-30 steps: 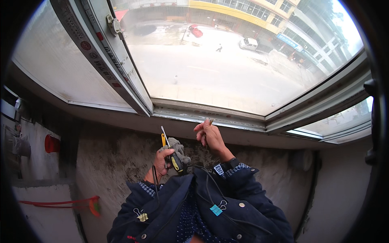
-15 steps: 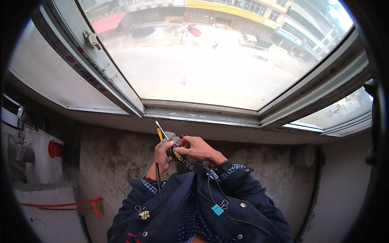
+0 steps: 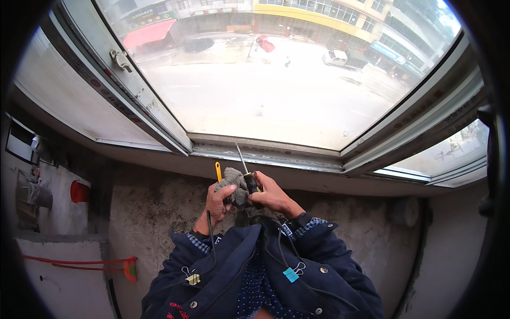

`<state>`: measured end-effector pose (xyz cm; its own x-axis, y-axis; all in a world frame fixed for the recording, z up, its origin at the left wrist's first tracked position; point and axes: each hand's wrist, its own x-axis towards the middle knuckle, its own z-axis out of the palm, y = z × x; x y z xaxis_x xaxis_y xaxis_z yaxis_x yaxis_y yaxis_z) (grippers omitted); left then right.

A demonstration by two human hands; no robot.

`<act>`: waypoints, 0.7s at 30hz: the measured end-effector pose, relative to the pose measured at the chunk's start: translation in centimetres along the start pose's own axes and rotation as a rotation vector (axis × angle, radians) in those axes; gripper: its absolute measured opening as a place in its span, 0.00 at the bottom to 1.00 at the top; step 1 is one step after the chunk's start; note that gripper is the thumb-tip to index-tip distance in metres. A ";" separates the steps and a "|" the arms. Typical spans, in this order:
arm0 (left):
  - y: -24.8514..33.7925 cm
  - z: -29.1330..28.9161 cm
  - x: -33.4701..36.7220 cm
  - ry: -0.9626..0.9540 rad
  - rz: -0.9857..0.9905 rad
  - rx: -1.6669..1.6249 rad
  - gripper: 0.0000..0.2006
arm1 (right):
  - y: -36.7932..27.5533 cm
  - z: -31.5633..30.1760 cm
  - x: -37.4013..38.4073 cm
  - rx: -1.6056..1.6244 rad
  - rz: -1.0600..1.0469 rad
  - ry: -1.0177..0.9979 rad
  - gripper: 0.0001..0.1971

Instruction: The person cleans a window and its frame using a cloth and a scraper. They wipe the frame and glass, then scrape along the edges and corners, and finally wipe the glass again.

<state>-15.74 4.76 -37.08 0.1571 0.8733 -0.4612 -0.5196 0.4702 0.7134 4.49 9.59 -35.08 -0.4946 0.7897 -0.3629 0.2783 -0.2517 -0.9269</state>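
Note:
My left hand (image 3: 214, 203) is closed round a crumpled grey cloth (image 3: 232, 178). A yellow handle with a hole near its end (image 3: 218, 169) sticks up beside the cloth on the left; the rest of that tool is hidden. In my right hand (image 3: 275, 198) is a screwdriver (image 3: 252, 183) with a black and yellow handle. Its thin metal shaft slants up and left toward the window sill. The handle lies close against the cloth's right side. Both hands are together in front of my chest, just below the window frame (image 3: 265, 155).
A large window pane (image 3: 255, 90) fills the far side, with a street beyond it. A latch (image 3: 120, 60) sits on the left frame. To the left are a red bucket (image 3: 80, 192) and a long red-handled tool (image 3: 79, 261). A round container (image 3: 402, 211) stands right.
The screwdriver has passed from my left hand to my right, and its tip now points up nearer the sill. My hands have moved slightly apart; the cloth and yellow handle stay on the left.

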 end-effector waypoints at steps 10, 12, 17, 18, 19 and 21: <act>1.3 -0.2 -0.5 -0.040 0.125 -0.143 0.19 | -2.8 -1.7 -0.1 -0.063 -0.109 -0.005 0.18; 0.6 -0.3 -0.3 0.033 0.089 -0.193 0.17 | -3.0 -1.4 0.0 -0.106 -0.083 -0.018 0.20; -0.6 -0.9 -0.3 0.236 0.002 -0.351 0.10 | -1.5 -1.9 0.4 -0.237 -0.040 0.040 0.21; -0.7 -1.1 -0.3 0.202 0.034 -0.350 0.10 | -1.0 -2.2 0.5 -0.270 -0.052 0.064 0.21; -0.8 -1.2 -0.3 0.209 0.037 -0.351 0.09 | -0.5 -2.6 0.7 -0.372 0.009 0.059 0.22; -0.9 -1.5 -0.4 0.199 0.029 -0.348 0.09 | 0.4 -3.6 1.0 -0.577 0.157 0.039 0.25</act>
<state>-16.60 3.77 -38.36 -0.0096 0.8279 -0.5609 -0.7802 0.3446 0.5220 7.08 12.27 -35.43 -0.3843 0.7903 -0.4772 0.7531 -0.0306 -0.6571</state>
